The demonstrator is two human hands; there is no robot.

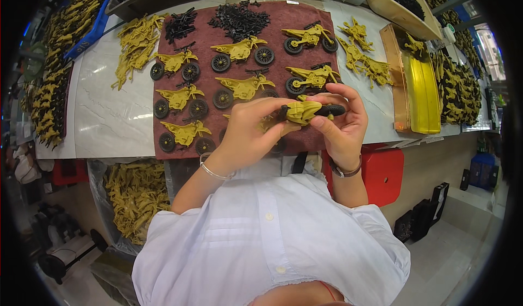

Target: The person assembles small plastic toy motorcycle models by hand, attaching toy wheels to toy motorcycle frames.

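Observation:
A yellow toy motorcycle [303, 113] with black wheels is held above the near right part of a maroon cloth [348, 115]. My left hand [253, 123] pinches its left end between thumb and fingers. Around the black wheel [331, 110] at its other end, my right hand [346, 125] is closed, thumb in front. Several partly built toy motorcycles [239, 49] lie in rows on the cloth, yellow bodies beside loose black wheels [220, 62]. My hands cover some of the nearest ones. Small black parts [238, 20] form piles along the cloth's far edge.
Loose yellow body parts [136, 41] lie left of the cloth, others [368, 66] to its right. A shiny yellow tray [425, 107] stands at the right. Bins of black parts [397, 3] line the back. Below the table's front edge sits a bag of yellow parts [136, 197] and a red stool [383, 175].

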